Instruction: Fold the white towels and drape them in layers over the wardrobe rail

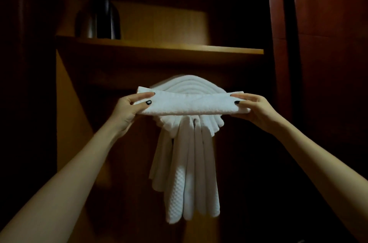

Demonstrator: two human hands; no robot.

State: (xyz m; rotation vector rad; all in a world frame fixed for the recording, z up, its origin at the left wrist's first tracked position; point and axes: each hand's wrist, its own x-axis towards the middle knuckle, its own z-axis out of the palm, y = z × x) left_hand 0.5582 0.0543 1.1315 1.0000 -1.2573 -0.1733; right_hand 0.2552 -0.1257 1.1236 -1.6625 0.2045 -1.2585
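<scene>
left hand (127, 110) and right hand (256, 108) each pinch one end of a folded white towel (191, 104), held level and stretched between them. it sits in front of the layered hanging towels (189, 173), below the wooden shelf (159, 47) with a dark kettle (98, 21).

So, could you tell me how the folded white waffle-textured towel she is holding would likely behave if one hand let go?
The folded white waffle-textured towel would probably flop down: it spans both hands with a slight sag. It looks light, since the left hand and right hand only pinch its ends. The textured weave likely grips, not slips.
</scene>
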